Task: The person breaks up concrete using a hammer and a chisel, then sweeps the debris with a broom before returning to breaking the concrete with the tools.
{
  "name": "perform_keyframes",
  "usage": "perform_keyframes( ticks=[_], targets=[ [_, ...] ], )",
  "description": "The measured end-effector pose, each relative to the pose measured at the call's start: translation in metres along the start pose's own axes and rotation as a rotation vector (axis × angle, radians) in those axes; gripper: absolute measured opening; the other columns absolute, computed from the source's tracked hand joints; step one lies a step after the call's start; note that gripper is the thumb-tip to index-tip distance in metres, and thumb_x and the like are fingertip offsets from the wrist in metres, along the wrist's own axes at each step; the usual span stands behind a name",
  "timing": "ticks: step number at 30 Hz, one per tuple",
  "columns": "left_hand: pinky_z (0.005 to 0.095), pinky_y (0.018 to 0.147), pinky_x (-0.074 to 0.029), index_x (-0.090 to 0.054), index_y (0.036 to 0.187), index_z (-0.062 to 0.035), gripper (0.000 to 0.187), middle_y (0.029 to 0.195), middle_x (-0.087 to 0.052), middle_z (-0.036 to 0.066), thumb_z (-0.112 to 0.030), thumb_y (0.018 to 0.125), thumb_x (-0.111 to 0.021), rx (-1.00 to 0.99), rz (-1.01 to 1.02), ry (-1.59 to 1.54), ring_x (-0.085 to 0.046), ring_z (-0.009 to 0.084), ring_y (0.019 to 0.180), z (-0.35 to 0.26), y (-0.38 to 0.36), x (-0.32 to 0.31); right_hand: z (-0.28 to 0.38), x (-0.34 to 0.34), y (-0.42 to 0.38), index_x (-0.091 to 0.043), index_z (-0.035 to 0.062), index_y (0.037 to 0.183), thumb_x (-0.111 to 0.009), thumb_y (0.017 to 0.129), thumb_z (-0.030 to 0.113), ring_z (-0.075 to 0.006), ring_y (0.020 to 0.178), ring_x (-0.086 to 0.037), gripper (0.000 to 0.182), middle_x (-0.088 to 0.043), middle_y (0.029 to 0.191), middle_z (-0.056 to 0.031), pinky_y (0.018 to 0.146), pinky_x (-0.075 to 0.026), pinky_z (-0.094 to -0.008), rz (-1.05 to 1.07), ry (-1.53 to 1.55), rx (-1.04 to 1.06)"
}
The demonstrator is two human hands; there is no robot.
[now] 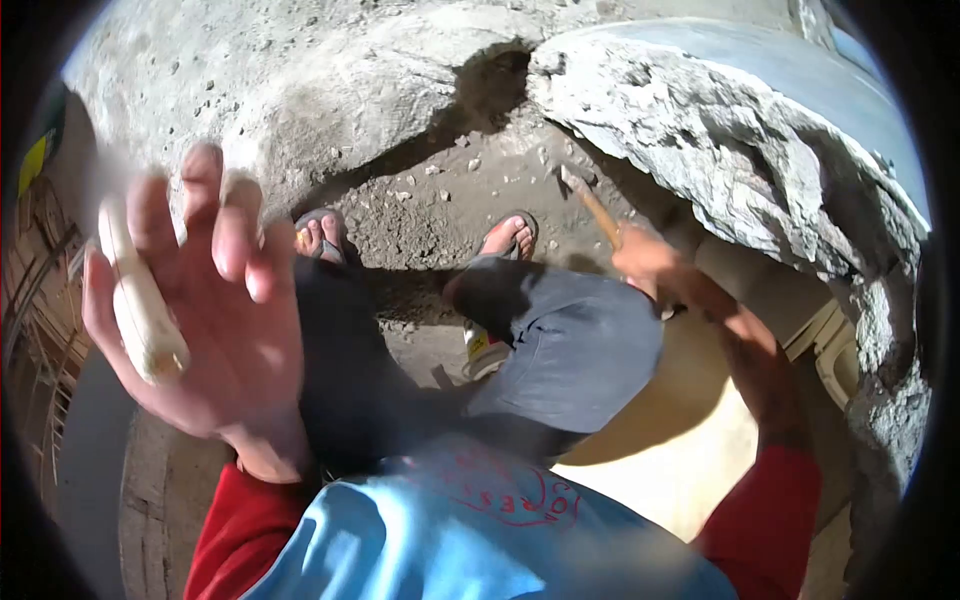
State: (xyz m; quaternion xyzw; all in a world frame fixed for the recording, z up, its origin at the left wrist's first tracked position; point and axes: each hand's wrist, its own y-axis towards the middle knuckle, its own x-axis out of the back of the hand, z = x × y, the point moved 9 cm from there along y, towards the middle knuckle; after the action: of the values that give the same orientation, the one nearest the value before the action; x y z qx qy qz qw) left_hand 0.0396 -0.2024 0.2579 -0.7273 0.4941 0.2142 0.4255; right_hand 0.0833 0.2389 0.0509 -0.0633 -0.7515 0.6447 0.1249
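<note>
My left hand [220, 320] is raised at the left, palm up, with its fingers apart and partly curled. A pale, tapered stick-like piece [146, 315] lies against the thumb side of that palm, its rounded end at the thumb's base. My right hand [645, 255] is wrapped round the wooden handle of a hammer [600, 213], beside my right knee. The hammer's metal head points up and left, over the dusty ground. Part of the handle is hidden inside the fist.
Rough rock [700, 140] rises at the right, and pale rock [350, 100] stands ahead. Loose stones and dirt [430, 215] lie between my sandalled feet. A container [483, 352] sits below my legs. Thin rods [45, 300] are at the far left.
</note>
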Motion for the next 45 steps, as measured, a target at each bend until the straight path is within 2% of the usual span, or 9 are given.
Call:
perform_keyframes(
  ticks=[5, 11, 15, 23, 25, 33, 37, 40, 45],
  targets=[
    [0.0317, 0.058, -0.044, -0.057, 0.105, -0.006, 0.045, 0.107, -0.046, 0.013, -0.046, 0.1, -0.036, 0.137, -0.367, 0.078, -0.048, 0.019, 0.074, 0.018, -0.085, 0.008, 0.016, 0.002, 0.006, -0.065, -0.0081, 0.09, -0.074, 0.07, 0.029, -0.025, 0.064, -0.065, 0.043, -0.067, 0.077, -0.017, 0.055, -0.048, -0.0394, -0.095, -0.12, 0.148],
    [0.0334, 0.06, -0.046, -0.063, 0.116, 0.0003, 0.068, 0.112, -0.056, 0.018, -0.058, 0.096, -0.033, -0.109, -0.307, -0.134, -0.053, 0.0233, 0.075, 0.017, -0.166, 0.006, 0.004, 0.007, 0.053, -0.066, -0.0069, 0.108, -0.072, 0.075, 0.048, -0.0165, 0.087, -0.063, 0.064, -0.067, 0.106, -0.0136, 0.061, -0.047, -0.0365, 0.192, -0.002, 0.113],
    [0.0352, 0.083, -0.043, -0.053, 0.133, -0.0052, 0.05, 0.123, -0.052, 0.017, -0.04, 0.1, -0.041, -0.173, -0.059, -0.237, -0.047, 0.0215, 0.092, 0.006, -0.188, 0.0, 0.037, -0.019, 0.029, -0.065, -0.0023, 0.103, -0.067, 0.08, 0.041, -0.0138, 0.085, -0.063, 0.049, -0.066, 0.099, -0.0103, 0.066, -0.048, -0.0328, 0.221, 0.28, 0.324],
    [0.0391, 0.076, -0.05, -0.045, 0.14, 0.0008, 0.066, 0.109, -0.061, 0.016, -0.044, 0.092, -0.035, -0.36, -0.045, -0.016, -0.059, 0.0244, 0.093, 0.015, -0.242, -0.044, 0.03, -0.047, -0.06, -0.061, 0.0069, 0.094, -0.058, 0.092, 0.027, -0.0082, 0.081, -0.063, 0.02, -0.065, 0.084, -0.0037, 0.076, -0.051, -0.0253, 0.275, 0.799, 0.963],
    [0.0489, 0.093, -0.049, -0.039, 0.145, -0.0018, 0.066, 0.113, -0.06, 0.017, -0.044, 0.094, -0.034, -0.347, 0.039, -0.03, -0.061, 0.0298, 0.105, 0.036, -0.271, -0.064, -0.014, -0.072, -0.109, -0.051, 0.0094, 0.087, -0.06, 0.09, 0.015, -0.0065, 0.04, -0.042, 0.011, -0.047, 0.06, 0.0022, 0.034, -0.033, -0.0238, 0.447, 0.961, 0.583],
    [0.0447, 0.098, -0.039, -0.061, 0.127, -0.0158, 0.046, 0.122, -0.053, 0.002, -0.039, 0.087, -0.055, -0.201, 0.253, -0.001, -0.05, 0.0169, 0.11, 0.127, -0.323, -0.151, 0.0, -0.098, -0.424, -0.051, 0.0033, 0.12, -0.065, 0.086, 0.027, -0.0034, 0.035, -0.035, 0.043, -0.043, 0.059, 0.0047, 0.03, -0.032, -0.0193, -0.031, 0.365, 1.448],
    [0.0412, 0.095, -0.049, -0.049, 0.136, -0.0053, 0.054, 0.116, -0.06, 0.013, -0.039, 0.093, -0.051, -0.531, 0.373, -0.028, -0.059, 0.0243, 0.104, 0.072, -0.31, -0.174, 0.003, -0.079, -0.474, -0.046, -0.0015, 0.138, -0.06, 0.094, 0.027, -0.0055, 0.061, -0.053, 0.054, -0.062, 0.087, -0.0055, 0.049, -0.045, -0.0217, -0.029, 0.212, 1.586],
    [0.0429, 0.091, -0.053, -0.047, 0.136, -0.0009, 0.054, 0.111, -0.063, 0.015, -0.032, 0.092, -0.051, -0.796, 0.196, 0.132, -0.065, 0.0274, 0.092, 0.002, -0.357, -0.129, 0.015, -0.057, -0.54, -0.052, -0.0012, 0.129, -0.059, 0.094, 0.026, -0.0114, 0.064, -0.057, 0.045, -0.063, 0.082, -0.0097, 0.057, -0.048, -0.0277, -0.611, -0.053, 1.937],
    [0.039, 0.074, -0.049, -0.059, 0.114, 0.004, 0.042, 0.082, -0.054, 0.011, -0.02, 0.08, -0.057, -0.855, -0.009, 0.031, -0.057, 0.0222, 0.074, -0.055, -0.333, -0.058, -0.02, 0.02, -0.478, -0.053, -0.0006, 0.127, -0.058, 0.094, 0.027, -0.0131, 0.066, -0.057, 0.044, -0.063, 0.084, -0.0101, 0.059, -0.048, -0.0293, -0.692, 0.114, 1.698]
  ],
)
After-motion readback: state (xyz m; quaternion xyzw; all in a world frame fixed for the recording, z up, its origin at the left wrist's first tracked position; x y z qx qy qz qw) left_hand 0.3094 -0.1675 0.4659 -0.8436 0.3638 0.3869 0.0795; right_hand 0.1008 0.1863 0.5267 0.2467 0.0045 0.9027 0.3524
